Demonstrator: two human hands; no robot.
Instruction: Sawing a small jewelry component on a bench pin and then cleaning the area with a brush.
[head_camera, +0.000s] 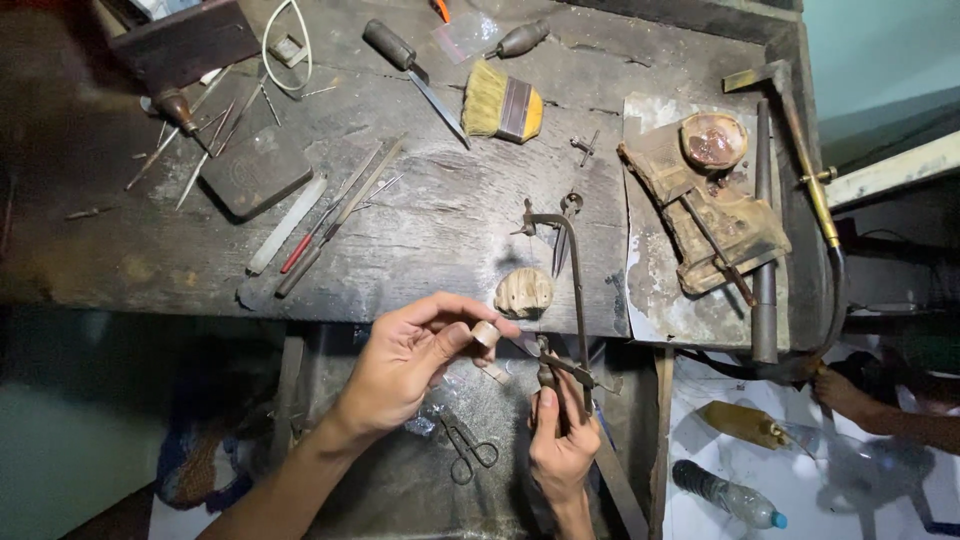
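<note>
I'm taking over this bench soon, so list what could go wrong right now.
The left hand pinches a small ring-like piece right beside the jeweller's saw held by the right hand; a slip might nick the fingertips. Held past the bench edge, the piece could drop among the clutter by the scissors.

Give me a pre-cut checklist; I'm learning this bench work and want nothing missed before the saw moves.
1. Left hand pinches the small ring-shaped piece: ok.
2. Right hand grips the saw frame by its handle: ok.
3. Blade seated against the piece: cannot tell, too thin to see.
4. Piece braced against the bench edge: cannot tell.
5. Scissors lie below, apart from both hands: ok.
</note>
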